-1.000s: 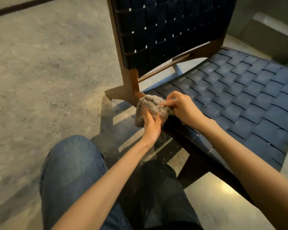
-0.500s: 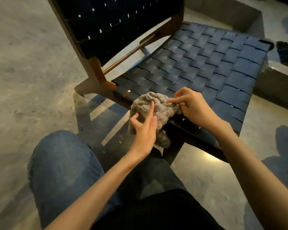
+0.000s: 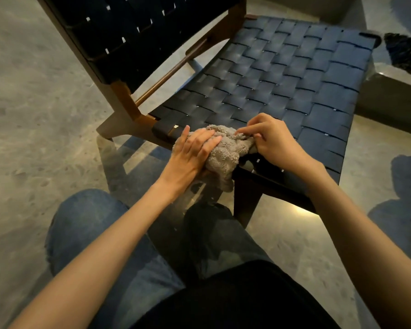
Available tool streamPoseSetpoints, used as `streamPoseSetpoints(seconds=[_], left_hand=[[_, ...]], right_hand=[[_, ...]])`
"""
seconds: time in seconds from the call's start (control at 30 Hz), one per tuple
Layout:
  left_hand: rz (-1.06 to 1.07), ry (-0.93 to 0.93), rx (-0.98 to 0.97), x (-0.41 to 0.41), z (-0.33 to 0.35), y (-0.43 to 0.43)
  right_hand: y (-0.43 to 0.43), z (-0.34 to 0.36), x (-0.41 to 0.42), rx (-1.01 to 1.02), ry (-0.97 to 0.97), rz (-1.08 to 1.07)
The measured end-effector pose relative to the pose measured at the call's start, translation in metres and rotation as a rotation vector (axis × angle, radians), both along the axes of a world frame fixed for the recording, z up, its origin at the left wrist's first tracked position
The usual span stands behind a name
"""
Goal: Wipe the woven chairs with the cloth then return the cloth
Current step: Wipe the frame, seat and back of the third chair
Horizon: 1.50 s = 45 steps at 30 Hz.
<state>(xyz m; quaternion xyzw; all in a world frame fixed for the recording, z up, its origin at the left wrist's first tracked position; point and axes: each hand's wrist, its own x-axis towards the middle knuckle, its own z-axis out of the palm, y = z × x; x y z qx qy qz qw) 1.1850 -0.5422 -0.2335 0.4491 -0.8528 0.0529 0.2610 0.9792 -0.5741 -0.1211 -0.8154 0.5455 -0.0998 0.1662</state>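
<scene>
A chair with a dark blue woven seat (image 3: pixel 282 81) and a wooden frame fills the upper half of the head view. A bunched grey terry cloth (image 3: pixel 226 150) lies on the seat's near left edge and hangs a little over it. My left hand (image 3: pixel 190 153) lies on the cloth's left side with its fingers straight, pressing it against the seat edge. My right hand (image 3: pixel 273 138) pinches the cloth's right end between thumb and curled fingers, resting on the weave.
The woven backrest (image 3: pixel 133 32) rises at the upper left. The chair's front leg (image 3: pixel 246 198) stands just past my jeans-clad knees (image 3: pixel 86 224). Polished concrete floor surrounds the chair. A low concrete ledge (image 3: pixel 389 91) and a dark object (image 3: pixel 406 53) sit at the right.
My left hand has shifted from the cloth's front onto its top left and flattened out. The view has tilted down and right, showing more of the seat.
</scene>
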Motion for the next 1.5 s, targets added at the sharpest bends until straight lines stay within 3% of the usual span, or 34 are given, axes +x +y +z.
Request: streamPoseSetpoints(seconds=[0.27,0.73,0.97,1.2,1.3,1.5], left_hand=[[-0.201,0.088,0.061,-0.034,0.029,-0.002],[-0.383,0.063,0.034,-0.098,0.050,0.011],[-0.388,0.081,-0.004,-0.136,0.060,0.027],[-0.421,0.084,-0.024,-0.150,0.059,0.031],[-0.440,0.073,-0.041,-0.135,0.055,0.025],[-0.331,0.086,-0.156,-0.083,0.034,0.010]], right_hand=[[0.017,0.011,-0.050,-0.006,-0.044,-0.180],[0.052,0.019,-0.102,-0.098,-0.204,-0.431],[0.063,0.014,-0.123,-0.174,-0.346,-0.567],[0.062,0.018,-0.116,-0.044,-0.685,-0.626],[0.058,0.012,-0.103,-0.054,-0.625,-0.561],[0.033,0.003,-0.060,-0.104,-0.299,-0.296]])
